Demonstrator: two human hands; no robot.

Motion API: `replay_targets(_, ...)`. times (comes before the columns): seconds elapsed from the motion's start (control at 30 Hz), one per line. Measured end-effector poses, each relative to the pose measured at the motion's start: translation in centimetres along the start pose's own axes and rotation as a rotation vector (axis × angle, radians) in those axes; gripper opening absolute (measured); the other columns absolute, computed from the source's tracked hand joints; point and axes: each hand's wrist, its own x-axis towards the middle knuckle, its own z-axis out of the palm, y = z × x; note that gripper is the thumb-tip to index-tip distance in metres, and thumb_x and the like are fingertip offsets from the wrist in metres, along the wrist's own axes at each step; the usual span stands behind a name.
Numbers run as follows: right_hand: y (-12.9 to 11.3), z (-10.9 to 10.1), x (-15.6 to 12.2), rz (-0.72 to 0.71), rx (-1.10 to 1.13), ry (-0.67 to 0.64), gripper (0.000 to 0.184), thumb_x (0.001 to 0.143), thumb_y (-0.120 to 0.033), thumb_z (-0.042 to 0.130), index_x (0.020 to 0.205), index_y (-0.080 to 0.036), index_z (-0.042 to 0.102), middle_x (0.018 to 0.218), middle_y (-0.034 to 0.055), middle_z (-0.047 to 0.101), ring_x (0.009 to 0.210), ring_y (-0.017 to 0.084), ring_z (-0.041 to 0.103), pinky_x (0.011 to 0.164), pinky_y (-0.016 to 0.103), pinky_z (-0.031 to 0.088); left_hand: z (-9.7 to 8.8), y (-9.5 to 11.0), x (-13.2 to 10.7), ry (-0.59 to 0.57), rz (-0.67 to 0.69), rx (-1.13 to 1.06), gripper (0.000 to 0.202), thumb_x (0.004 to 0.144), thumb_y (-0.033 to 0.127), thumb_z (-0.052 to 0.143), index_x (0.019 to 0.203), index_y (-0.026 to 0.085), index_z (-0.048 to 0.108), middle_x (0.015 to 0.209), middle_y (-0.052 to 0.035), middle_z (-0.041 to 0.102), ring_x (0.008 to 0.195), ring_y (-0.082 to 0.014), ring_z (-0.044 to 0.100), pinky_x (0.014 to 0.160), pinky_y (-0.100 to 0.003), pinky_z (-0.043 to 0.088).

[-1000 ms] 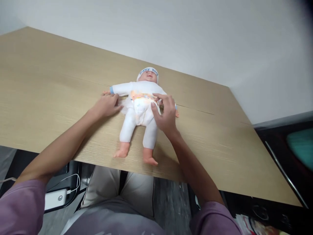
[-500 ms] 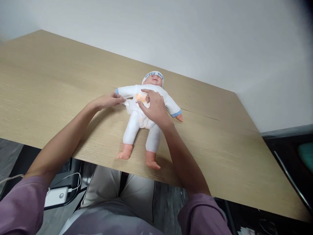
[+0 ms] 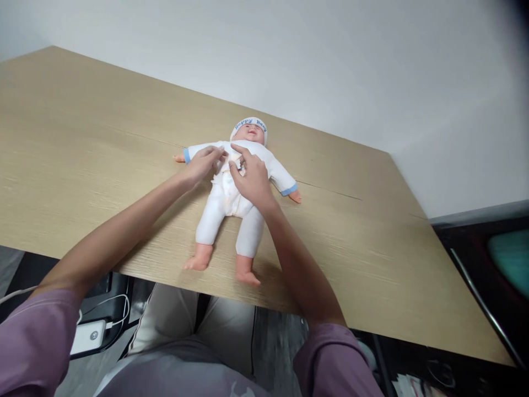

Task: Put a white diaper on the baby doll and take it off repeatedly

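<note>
A baby doll (image 3: 231,207) in a white suit and a white cap with blue letters lies on its back on the wooden table (image 3: 82,149), feet toward me. Both hands are on its chest. My left hand (image 3: 203,162) pinches the white cloth at the doll's chest from the left. My right hand (image 3: 250,176) rests over the belly, its thumb and forefinger closed on the same cloth near the neck. The doll's arms are spread out to both sides.
The table's front edge runs just past the doll's feet, with my lap below it. A white power bank (image 3: 86,341) with a cable lies under the table at the left. A white wall rises behind; dark furniture (image 3: 491,275) stands at the right.
Both hands have moved up from the doll's waist to its chest and come close together. The orange-patterned diaper that showed before is now covered by the white suit.
</note>
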Motion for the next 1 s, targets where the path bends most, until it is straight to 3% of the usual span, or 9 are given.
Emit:
replay_targets(0.13, -0.1, 0.0, -0.1, 0.001, 0.052, 0.031, 0.047, 0.110, -0.025, 0.059, 0.157, -0.022, 0.065, 0.098, 0.0039, 0.071, 0.098, 0.028, 0.069, 0.103, 0.050, 0.056, -0.6, -2.5, 0.0, 0.018, 0.191, 0.063, 0.045, 0.095, 0.056, 0.088, 0.113, 0.022, 0.064, 0.103, -0.0033, 0.066, 0.083, -0.0166, 0.058, 0.074, -0.030, 0.047)
replay_targets(0.4, 0.4, -0.1, -0.1, 0.038, 0.135, 0.114, 0.050, 0.102, -0.012, 0.059, 0.152, -0.018, 0.063, 0.094, 0.0008, 0.059, 0.093, 0.022, 0.064, 0.098, 0.040, 0.058, -0.8, -3.7, 1.2, -0.117, 0.236, 0.125, 0.044, 0.098, 0.064, 0.080, 0.098, 0.023, 0.063, 0.084, 0.0001, 0.055, 0.077, -0.0188, 0.049, 0.072, -0.034, 0.040)
replay_targets(0.47, 0.5, -0.1, 0.0, 0.042, 0.121, 0.141, 0.052, 0.102, -0.010, 0.057, 0.154, -0.019, 0.061, 0.099, 0.0025, 0.060, 0.095, 0.022, 0.063, 0.100, 0.040, 0.059, -0.6, -3.7, 1.0, -0.028, 0.263, 0.232, 0.035, 0.103, 0.057, 0.076, 0.102, 0.024, 0.065, 0.088, -0.0019, 0.059, 0.083, -0.0219, 0.053, 0.078, -0.036, 0.044)
replay_targets(0.53, 0.1, -0.5, -0.2, 0.022, 0.107, 0.177, 0.053, 0.102, -0.006, 0.052, 0.153, -0.021, 0.062, 0.106, 0.0049, 0.062, 0.099, 0.023, 0.063, 0.103, 0.041, 0.060, -0.3, -3.2, 0.3, 0.164, 0.310, 0.395, 0.024, 0.106, 0.047, 0.072, 0.106, 0.024, 0.065, 0.101, -0.0062, 0.067, 0.096, -0.0257, 0.057, 0.091, -0.042, 0.047)
replay_targets(0.6, -1.0, -1.5, -1.2, -0.004, 0.107, 0.229, 0.053, 0.102, -0.004, 0.047, 0.148, -0.023, 0.064, 0.112, 0.0068, 0.063, 0.101, 0.024, 0.065, 0.104, 0.043, 0.061, 0.2, -1.9, -1.2, 0.349, 0.375, 0.524, 0.016, 0.109, 0.040, 0.068, 0.111, 0.024, 0.065, 0.119, -0.0098, 0.073, 0.106, -0.0281, 0.059, 0.104, -0.047, 0.046)
replay_targets(0.67, -2.7, -3.0, -3.1, -0.030, 0.115, 0.257, 0.048, 0.103, -0.006, 0.048, 0.143, -0.024, 0.067, 0.115, 0.0076, 0.064, 0.101, 0.024, 0.066, 0.101, 0.044, 0.062, 0.8, 0.0, -3.6, 0.408, 0.457, 0.574, 0.016, 0.113, 0.040, 0.063, 0.117, 0.025, 0.064, 0.130, -0.0108, 0.074, 0.108, -0.0278, 0.062, 0.108, -0.049, 0.044)
replay_targets(0.83, -6.9, -6.2, -10.7, -0.091, 0.184, 0.092, 0.018, 0.109, -0.021, 0.063, 0.126, -0.025, 0.070, 0.116, 0.0081, 0.071, 0.098, 0.025, 0.070, 0.087, 0.042, 0.064, 2.2, 3.4, -11.5, 0.183, 0.524, 0.738, 0.027, 0.118, 0.046, 0.052, 0.109, 0.025, 0.065, 0.111, -0.0075, 0.080, 0.102, -0.0289, 0.065, 0.103, -0.050, 0.044)
replay_targets(0.93, -7.4, -6.2, -14.7, -0.087, 0.221, -0.098, 0.010, 0.112, -0.025, 0.065, 0.121, -0.026, 0.070, 0.121, 0.0088, 0.075, 0.104, 0.025, 0.074, 0.091, 0.041, 0.065, 2.3, 2.8, -14.4, -0.102, 0.431, 0.854, 0.029, 0.115, 0.047, 0.054, 0.107, 0.024, 0.069, 0.106, -0.0073, 0.081, 0.104, -0.0313, 0.067, 0.104, -0.052, 0.041)
replay_targets(1.0, -6.6, -5.7, -16.3, -0.079, 0.210, -0.187, 0.009, 0.113, -0.025, 0.064, 0.119, -0.025, 0.070, 0.120, 0.0085, 0.076, 0.103, 0.025, 0.075, 0.094, 0.041, 0.064, 2.0, 1.9, -14.9, -0.188, 0.366, 0.869, 0.031, 0.115, 0.050, 0.054, 0.111, 0.024, 0.071, 0.110, -0.0071, 0.082, 0.106, -0.0320, 0.067, 0.107, -0.053, 0.037)
